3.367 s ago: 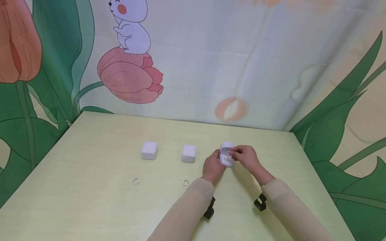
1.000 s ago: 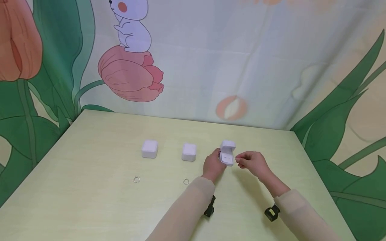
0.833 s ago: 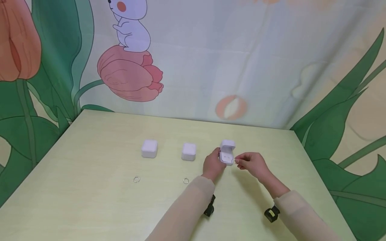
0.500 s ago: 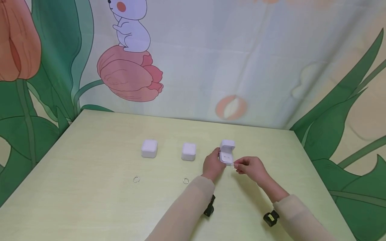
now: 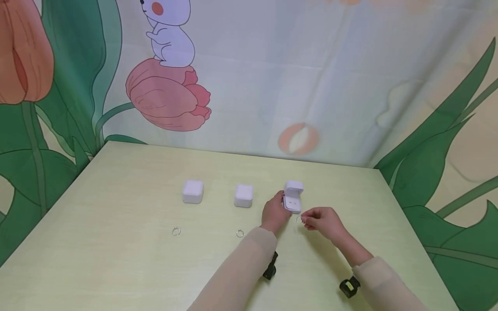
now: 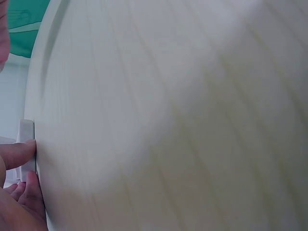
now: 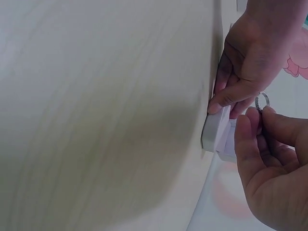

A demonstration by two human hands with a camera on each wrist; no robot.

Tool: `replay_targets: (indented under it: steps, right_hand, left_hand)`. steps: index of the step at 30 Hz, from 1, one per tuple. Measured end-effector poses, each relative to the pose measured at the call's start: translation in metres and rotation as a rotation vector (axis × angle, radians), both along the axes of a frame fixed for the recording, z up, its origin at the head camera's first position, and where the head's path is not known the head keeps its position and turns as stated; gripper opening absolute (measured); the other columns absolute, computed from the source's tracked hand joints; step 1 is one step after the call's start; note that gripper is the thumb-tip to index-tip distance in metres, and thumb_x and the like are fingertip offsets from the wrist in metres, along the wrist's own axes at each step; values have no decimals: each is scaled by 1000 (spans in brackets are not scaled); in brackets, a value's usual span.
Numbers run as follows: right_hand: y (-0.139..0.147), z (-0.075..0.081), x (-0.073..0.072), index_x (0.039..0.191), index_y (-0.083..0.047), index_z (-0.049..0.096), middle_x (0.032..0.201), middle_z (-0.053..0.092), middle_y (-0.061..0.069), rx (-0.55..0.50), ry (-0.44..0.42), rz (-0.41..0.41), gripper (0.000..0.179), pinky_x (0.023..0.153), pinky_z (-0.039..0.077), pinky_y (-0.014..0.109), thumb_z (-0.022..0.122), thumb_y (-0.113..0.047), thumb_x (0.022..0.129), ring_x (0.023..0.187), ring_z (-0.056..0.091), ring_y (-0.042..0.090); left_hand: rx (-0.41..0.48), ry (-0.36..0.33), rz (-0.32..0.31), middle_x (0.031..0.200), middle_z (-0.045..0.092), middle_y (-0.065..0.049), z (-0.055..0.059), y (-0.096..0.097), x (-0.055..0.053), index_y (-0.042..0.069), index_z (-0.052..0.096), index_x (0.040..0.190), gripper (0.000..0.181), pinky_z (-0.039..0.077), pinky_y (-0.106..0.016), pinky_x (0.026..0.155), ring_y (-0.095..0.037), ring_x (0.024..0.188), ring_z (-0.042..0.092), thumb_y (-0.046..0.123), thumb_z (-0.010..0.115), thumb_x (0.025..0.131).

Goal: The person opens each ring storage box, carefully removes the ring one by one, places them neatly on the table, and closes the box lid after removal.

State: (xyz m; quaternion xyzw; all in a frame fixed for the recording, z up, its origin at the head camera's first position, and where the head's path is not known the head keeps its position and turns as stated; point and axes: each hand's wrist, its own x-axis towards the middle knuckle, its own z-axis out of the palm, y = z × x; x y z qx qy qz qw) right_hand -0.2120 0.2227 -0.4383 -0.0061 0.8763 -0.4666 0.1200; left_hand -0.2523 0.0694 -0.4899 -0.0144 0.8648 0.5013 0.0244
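In the head view my left hand point(image 5: 274, 212) grips the base of a white ring box point(image 5: 292, 203) whose lid stands raised. Thumb and fingers press on both sides of that box point(image 6: 27, 154) in the left wrist view. A silver ring point(image 5: 299, 220) is pinched between the thumb and fingertips of my right hand point(image 5: 324, 223), just in front of the box. The right wrist view shows the ring point(image 7: 262, 101) upright, with small stones along its band, above the fingertips. The box's slotted insert holds no ring.
Two closed white ring boxes, one at far left point(image 5: 193, 191) and one in the middle point(image 5: 243, 196), stand in line with the opened one. In front of them lie two more silver rings, a left ring point(image 5: 176, 231) and a middle ring point(image 5: 240, 233), on the pale wooden table point(image 5: 136, 259).
The right hand has drawn the ring out of the box's opening, to the right and then down toward the near side. The left hand keeps its grip on the box.
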Motion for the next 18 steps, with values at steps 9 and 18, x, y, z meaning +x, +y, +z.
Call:
replay_targets:
  steps: [9, 18]
  right_hand:
    - [1, -8, 5, 104, 17, 70, 88, 77, 19, -10, -41, 15, 20, 70, 63, 26, 65, -1, 96, 69, 65, 5]
    - [0, -13, 7, 103, 16, 71, 83, 76, 11, 12, -73, 16, 19, 69, 63, 27, 66, 0, 95, 68, 63, 7]
  left_hand:
    - [-1, 1, 0, 137, 69, -12, 1, -1, 1, 6, 58, 141, 65, 52, -46, 109, -35, 126, 66, 2, 77, 79]
    - [-6, 2, 6, 137, 69, -12, 0, 0, 0, 7, 58, 141, 65, 52, -46, 109, -35, 125, 66, 3, 77, 79]
